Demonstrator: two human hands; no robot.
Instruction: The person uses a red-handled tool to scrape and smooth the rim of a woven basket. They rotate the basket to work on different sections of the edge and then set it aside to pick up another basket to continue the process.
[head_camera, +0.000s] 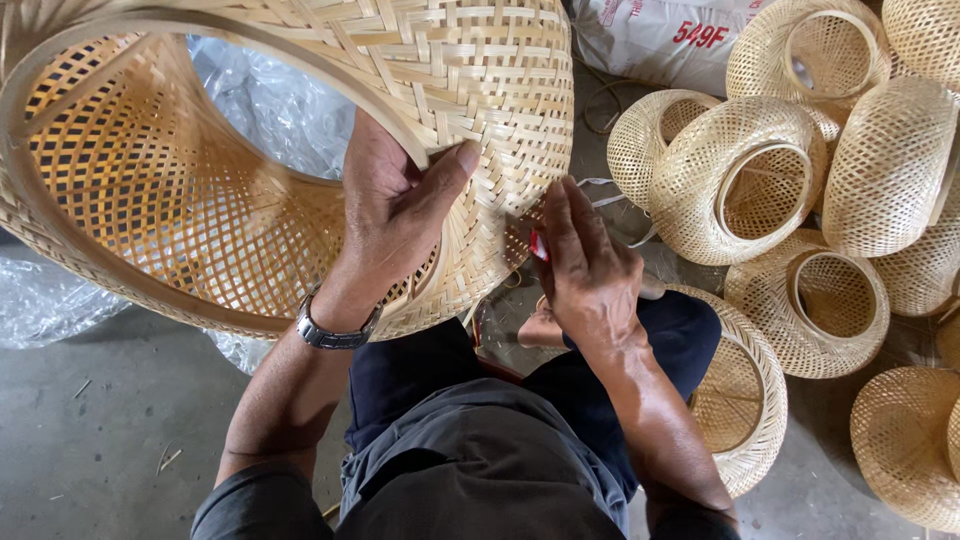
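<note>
Basket-weaving workshop, floor-level work. Bare concrete floor (100, 440) with stray bamboo slivers at 8 o'clock. Heap of finished woven bamboo shades (800, 190) at 2–4 o'clock. White sack (650, 35) at 1 o'clock; clear plastic sheeting (260, 100) at 11 o'clock.

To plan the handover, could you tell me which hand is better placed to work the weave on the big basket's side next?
Probably the right hand: it holds a small red tool at the large woven basket, while the left hand grips its rim.
</note>
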